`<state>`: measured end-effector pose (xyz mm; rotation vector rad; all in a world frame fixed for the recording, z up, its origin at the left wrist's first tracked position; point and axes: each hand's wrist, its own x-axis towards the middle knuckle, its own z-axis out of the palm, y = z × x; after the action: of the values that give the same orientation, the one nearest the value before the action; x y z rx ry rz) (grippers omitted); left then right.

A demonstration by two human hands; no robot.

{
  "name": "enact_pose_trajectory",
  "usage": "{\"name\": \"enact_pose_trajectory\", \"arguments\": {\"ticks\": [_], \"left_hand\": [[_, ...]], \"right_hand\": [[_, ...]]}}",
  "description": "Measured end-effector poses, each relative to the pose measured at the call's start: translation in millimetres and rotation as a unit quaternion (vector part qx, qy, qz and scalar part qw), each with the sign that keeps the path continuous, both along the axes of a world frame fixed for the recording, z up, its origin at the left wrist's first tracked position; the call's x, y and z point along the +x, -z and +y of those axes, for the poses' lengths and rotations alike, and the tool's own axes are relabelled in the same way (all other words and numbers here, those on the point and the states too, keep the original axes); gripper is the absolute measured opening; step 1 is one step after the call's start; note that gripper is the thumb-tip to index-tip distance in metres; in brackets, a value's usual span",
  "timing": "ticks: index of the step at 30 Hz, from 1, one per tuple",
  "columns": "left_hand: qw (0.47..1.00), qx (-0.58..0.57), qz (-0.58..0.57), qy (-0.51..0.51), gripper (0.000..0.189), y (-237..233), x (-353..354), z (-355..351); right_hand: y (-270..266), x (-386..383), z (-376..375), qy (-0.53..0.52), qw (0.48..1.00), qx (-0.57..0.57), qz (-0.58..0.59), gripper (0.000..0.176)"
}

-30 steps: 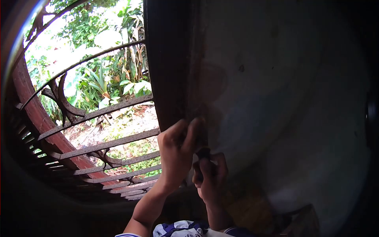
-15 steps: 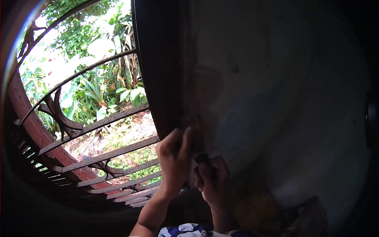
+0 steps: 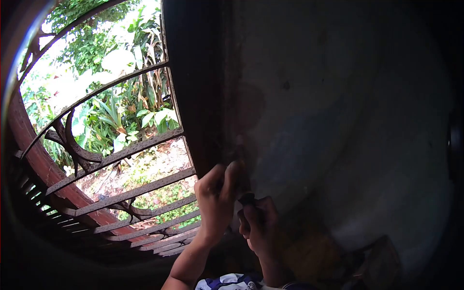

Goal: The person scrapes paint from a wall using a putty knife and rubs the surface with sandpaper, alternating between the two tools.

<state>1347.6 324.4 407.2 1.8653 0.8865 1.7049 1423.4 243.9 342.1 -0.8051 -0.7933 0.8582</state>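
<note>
My left hand (image 3: 213,205) is raised at the dark window frame (image 3: 200,87), fingers curled closed. What they hold, if anything, is lost in shadow. Just right of it and a little lower, my right hand (image 3: 261,224) is wrapped around a dark-handled tool (image 3: 247,197). The top of its black handle shows above my thumb, and a thin dark part runs up beside my left fingers. Its tip cannot be made out in the gloom.
On the left, a metal window grille (image 3: 130,194) with curved ornaments crosses the bright opening, with plants (image 3: 113,113) outside. A shadowed pale wall (image 3: 348,130) fills the right side. Dim brownish objects (image 3: 382,263) sit at the lower right.
Both hands sit slightly lower and farther right in the view, still close together. The dark-handled tool stays in my right hand, and the view itself has shifted a little.
</note>
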Motion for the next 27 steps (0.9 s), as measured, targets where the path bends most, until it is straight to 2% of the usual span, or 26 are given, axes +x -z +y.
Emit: {"name": "enact_pose_trajectory", "arguments": {"ticks": [7, 10, 13, 16, 20, 23, 27], "left_hand": [[0.999, -0.016, -0.024, 0.036, 0.037, -30.6, 4.4, -1.8], [0.993, -0.094, -0.057, 0.039, 0.038, -4.1, 3.5, -4.1], [0.991, -0.098, -0.074, 0.059, 0.038, -2.8, 4.4, -1.3], [0.995, -0.071, -0.039, 0.062, 0.035, -10.2, 1.9, -4.2], [0.993, -0.08, -0.042, 0.08, 0.034, -2.1, -1.7, -5.0], [0.998, -0.027, -0.031, 0.045, 0.033, -12.5, 3.9, -5.5], [0.992, -0.061, -0.069, 0.086, 0.034, -4.5, 3.8, -9.0]], "right_hand": [[-13.7, 3.7, 0.0, -0.008, 1.0, 0.009, 0.013, 0.013], [-3.2, 5.0, -2.5, -0.015, 1.0, -0.008, 0.015, 0.013], [-13.9, 8.1, 3.0, -0.017, 1.0, -0.01, 0.013, 0.013], [-22.1, 10.2, -2.2, -0.018, 1.0, -0.02, 0.0, 0.013], [-12.6, 8.9, -5.1, -0.025, 0.999, -0.032, -0.004, 0.013], [-24.9, 13.5, -1.1, -0.043, 0.998, -0.043, 0.02, 0.013], [-18.3, 14.3, -10.6, -0.041, 0.999, -0.019, -0.005, 0.013]]}}
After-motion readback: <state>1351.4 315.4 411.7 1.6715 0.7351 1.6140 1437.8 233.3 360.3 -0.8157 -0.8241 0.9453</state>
